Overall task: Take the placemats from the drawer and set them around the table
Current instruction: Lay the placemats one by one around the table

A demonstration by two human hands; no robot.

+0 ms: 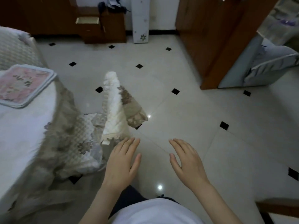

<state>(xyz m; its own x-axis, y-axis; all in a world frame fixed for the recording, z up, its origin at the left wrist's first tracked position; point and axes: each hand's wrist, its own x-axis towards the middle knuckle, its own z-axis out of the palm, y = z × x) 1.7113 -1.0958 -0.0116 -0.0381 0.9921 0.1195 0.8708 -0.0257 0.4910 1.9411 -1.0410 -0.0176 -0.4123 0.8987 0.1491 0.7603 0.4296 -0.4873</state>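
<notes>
A pink floral placemat [24,85] with a pale blue border lies on the white-covered table [21,126] at the left. Far across the room a wooden cabinet has a drawer [87,20] pulled open. My left hand [122,162] and my right hand [188,160] are held out over the floor in front of me, palms down, fingers spread, holding nothing. The left hand is just right of a chair draped in quilted cloth.
A chair [113,107] with a cream and floral cover stands beside the table. A lace tablecloth edge [64,143] hangs down. A wooden door frame [215,46] and a grey-blue sofa [267,62] are at the right. White tiled floor [186,110] lies ahead.
</notes>
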